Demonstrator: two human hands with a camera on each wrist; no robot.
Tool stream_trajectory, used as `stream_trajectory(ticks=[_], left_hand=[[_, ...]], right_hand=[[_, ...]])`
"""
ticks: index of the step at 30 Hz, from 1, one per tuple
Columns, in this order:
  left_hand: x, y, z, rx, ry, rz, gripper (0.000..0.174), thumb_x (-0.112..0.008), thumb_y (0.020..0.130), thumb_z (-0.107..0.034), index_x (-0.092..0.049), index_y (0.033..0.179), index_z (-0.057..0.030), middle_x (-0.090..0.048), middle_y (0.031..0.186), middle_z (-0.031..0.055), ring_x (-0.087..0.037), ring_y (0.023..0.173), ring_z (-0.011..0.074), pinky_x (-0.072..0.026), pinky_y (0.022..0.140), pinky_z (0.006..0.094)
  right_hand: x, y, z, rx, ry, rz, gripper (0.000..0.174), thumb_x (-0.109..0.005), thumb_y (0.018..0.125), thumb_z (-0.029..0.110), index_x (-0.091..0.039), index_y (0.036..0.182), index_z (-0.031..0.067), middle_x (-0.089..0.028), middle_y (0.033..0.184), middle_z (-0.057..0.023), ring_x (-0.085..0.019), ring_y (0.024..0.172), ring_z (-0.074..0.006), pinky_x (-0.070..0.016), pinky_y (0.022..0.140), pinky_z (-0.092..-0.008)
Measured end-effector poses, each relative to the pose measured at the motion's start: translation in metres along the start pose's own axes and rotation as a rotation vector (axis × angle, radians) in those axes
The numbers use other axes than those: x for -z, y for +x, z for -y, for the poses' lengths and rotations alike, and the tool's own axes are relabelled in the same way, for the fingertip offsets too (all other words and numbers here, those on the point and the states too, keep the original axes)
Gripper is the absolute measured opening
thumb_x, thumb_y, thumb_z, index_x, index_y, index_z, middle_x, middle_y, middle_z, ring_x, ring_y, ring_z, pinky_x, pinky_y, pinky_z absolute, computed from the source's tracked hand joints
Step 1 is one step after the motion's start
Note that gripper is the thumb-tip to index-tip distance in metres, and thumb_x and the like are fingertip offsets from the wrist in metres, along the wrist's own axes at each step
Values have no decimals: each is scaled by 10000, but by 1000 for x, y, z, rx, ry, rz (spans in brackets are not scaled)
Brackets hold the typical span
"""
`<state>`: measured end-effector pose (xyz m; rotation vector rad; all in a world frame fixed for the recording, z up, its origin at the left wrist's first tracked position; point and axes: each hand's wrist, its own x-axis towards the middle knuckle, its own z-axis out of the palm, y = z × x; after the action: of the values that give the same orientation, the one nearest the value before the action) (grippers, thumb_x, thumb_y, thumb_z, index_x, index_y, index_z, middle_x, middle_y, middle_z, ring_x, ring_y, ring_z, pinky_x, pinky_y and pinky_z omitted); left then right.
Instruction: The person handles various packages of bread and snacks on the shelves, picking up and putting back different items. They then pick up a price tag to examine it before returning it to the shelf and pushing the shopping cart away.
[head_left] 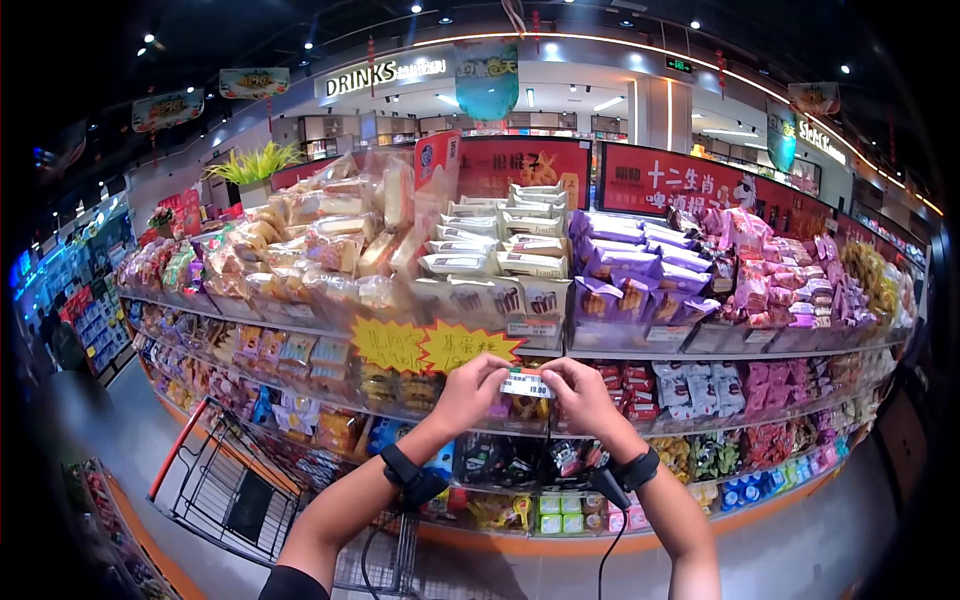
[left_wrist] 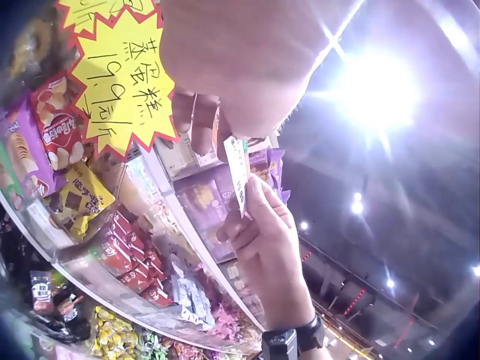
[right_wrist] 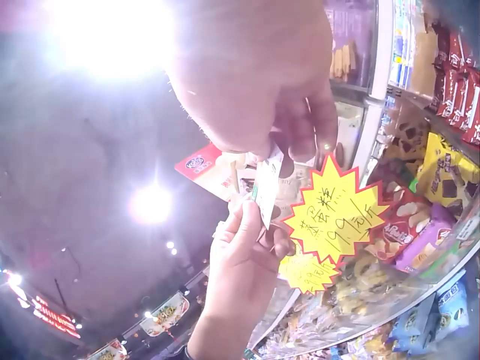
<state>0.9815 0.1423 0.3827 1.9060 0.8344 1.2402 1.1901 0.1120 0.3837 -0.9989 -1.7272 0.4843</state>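
In the head view my left hand (head_left: 474,390) and right hand (head_left: 584,395) meet at a small white price tag (head_left: 526,385) with a coloured top edge. Thumb and fingers of each hand pinch one end of it, in front of the shelf edge. Seen from the left wrist, the tag (left_wrist: 237,169) is nearly edge-on between the large near left hand (left_wrist: 232,67) and the right hand (left_wrist: 270,240). The right wrist view shows the tag (right_wrist: 268,187) with the left hand (right_wrist: 244,262) below it. Yellow starburst price signs (head_left: 470,346) hang just left of the hands.
Tiered shelves hold cream-coloured packets (head_left: 465,262), purple packets (head_left: 650,262), pink packets (head_left: 770,275) and wrapped bread (head_left: 330,225). A wire shopping cart (head_left: 215,490) with a red handle stands at the lower left. Cables hang from both wrist cameras.
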Motion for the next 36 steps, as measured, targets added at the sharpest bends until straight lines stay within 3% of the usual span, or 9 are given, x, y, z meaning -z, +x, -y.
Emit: stream_trajectory(ticks=[7,11,16,19,22,25,29,34,36], left_hand=[[0,-4,7,-8,-74,1,197,-547,920,-133,-606,1022,25,-632,754,43,-540,636,66,-445,576,233],[1,-5,10,-36,-77,-8,200,-544,925,-141,-609,1012,28,-631,744,39,-537,634,61,-444,572,230],[-1,-8,4,9,-126,1,239,-538,943,-177,-561,1066,26,-629,764,30,-528,615,59,-436,557,220],[-10,-12,-3,135,-297,64,282,-539,948,-189,-488,1142,8,-622,777,41,-536,616,64,-433,546,217],[-13,-15,3,123,-221,120,301,-548,943,-168,-433,1174,-14,-629,854,44,-559,649,61,-449,582,201],[-17,-19,6,139,-252,116,327,-596,912,-140,-427,1165,-22,-630,910,63,-591,728,71,-467,604,207],[-26,-32,18,135,-259,96,467,-697,834,-156,-409,1175,-18,-609,956,84,-588,736,88,-484,599,226],[-23,-53,28,165,-241,131,384,-656,853,-117,-433,1149,-15,-617,889,69,-586,708,90,-483,589,224],[-17,-65,35,181,-199,115,339,-632,867,-106,-446,1136,-15,-621,856,66,-581,686,91,-479,581,220]], right_hand=[[3,0,3,-26,-3,41,228,-563,919,181,-622,997,-25,-647,816,-75,-564,770,-98,-467,704,-280],[4,-2,5,-21,-17,35,228,-567,906,188,-631,997,-12,-666,817,-130,-615,736,-143,-481,680,-299],[1,-3,-3,-55,85,62,243,-604,895,197,-630,1005,-18,-661,788,-81,-572,656,-93,-465,602,-263],[-3,-3,-10,-83,183,63,248,-607,897,204,-629,1010,-16,-649,760,-55,-546,609,-66,-442,549,-243],[3,-9,7,-236,177,119,254,-607,897,208,-630,1010,-19,-664,777,-70,-578,649,-76,-464,579,-249],[0,-16,7,-117,31,52,265,-616,895,222,-635,1004,-19,-679,805,-89,-614,705,-91,-485,619,-251],[-8,-34,2,-224,235,138,276,-661,865,211,-637,988,-35,-680,815,-85,-615,731,-90,-491,638,-248],[-13,-53,-7,-226,169,206,286,-670,853,220,-646,990,-31,-663,758,-67,-599,681,-86,-486,618,-251],[-17,-67,-11,-191,139,155,228,-667,864,166,-632,986,-23,-655,774,-24,-574,687,-48,-464,613,-213]])
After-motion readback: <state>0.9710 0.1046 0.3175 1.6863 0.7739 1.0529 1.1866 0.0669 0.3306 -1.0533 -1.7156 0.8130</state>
